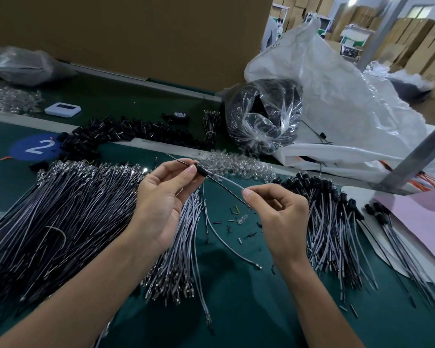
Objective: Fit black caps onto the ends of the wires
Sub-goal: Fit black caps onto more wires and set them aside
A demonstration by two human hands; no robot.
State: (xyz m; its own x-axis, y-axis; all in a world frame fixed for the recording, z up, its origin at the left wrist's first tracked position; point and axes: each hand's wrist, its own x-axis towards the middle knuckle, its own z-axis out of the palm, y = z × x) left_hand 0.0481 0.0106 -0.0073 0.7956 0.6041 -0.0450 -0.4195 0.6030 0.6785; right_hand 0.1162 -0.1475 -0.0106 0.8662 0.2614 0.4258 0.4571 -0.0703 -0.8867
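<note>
My left hand pinches a small black cap between thumb and fingers above the green table. A thin black wire end sticks out of the cap to the upper left. A grey wire runs from the cap down to the right, where my right hand pinches it between thumb and forefinger. A big heap of bare grey and black wires lies at the left. A pile of loose black caps sits at the back. Wires with caps fitted lie at the right.
Clear plastic bulbs lie in a heap behind my hands. A plastic-wrapped coil of black cable and a white sack stand at the back right. A slanted metal post and pink sheet are at right. Scraps litter the green mat.
</note>
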